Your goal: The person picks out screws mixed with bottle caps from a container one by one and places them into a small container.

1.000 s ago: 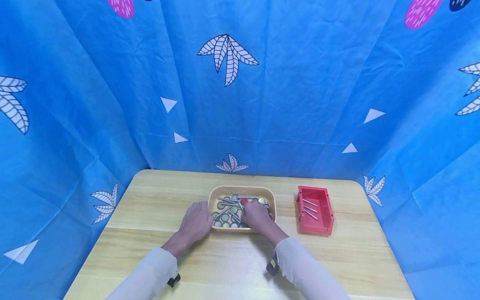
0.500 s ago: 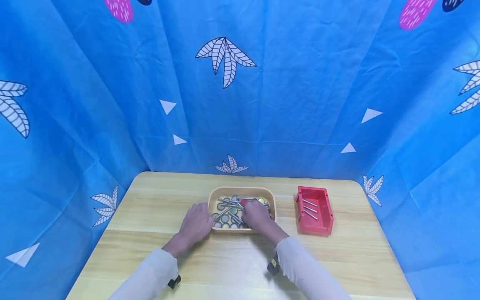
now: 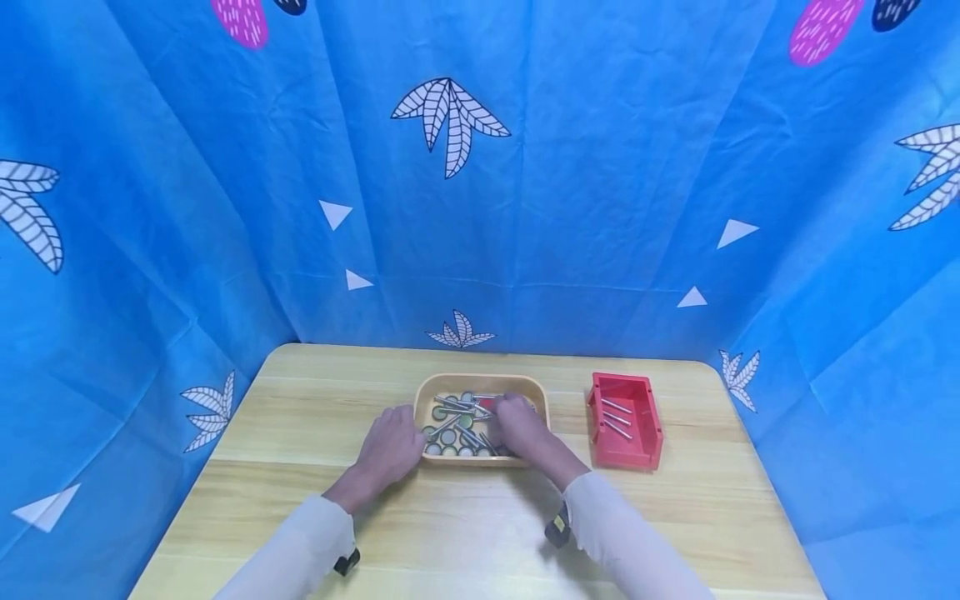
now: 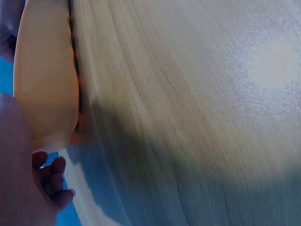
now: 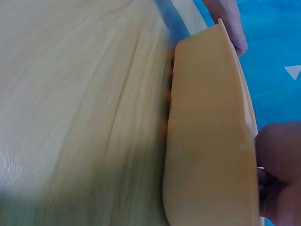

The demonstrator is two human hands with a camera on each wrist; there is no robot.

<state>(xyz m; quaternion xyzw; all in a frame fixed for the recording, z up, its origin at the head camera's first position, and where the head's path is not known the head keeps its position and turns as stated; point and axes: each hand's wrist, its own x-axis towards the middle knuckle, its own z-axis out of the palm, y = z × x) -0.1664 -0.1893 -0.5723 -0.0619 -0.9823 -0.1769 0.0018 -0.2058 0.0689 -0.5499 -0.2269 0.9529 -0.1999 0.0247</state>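
Note:
A beige tray (image 3: 480, 461) with rounded corners holds several slim silver rods (image 3: 450, 403) and round flat discs (image 3: 447, 437) in green, silver and other colours. At the tray's left end my left hand (image 3: 392, 442) grips the rim, fingers curled round the outside, as the left wrist view also shows. My right hand (image 3: 519, 423) reaches over the front rim into the tray's right half, fingers down among the pieces. The tray wall hides those fingertips in the right wrist view, and I cannot tell whether they hold a piece. A red piece (image 3: 487, 402) shows beside the hand.
A red open-fronted bin (image 3: 628, 460) stands to the right of the tray on the wooden table (image 3: 480, 525), with three silver rods (image 3: 617, 419) lying inside. Blue patterned cloth (image 3: 600, 167) hangs behind the table and along both sides.
My right hand has shifted slightly to the right inside the tray, uncovering a rod near the front wall. My left hand stays at the tray's left end.

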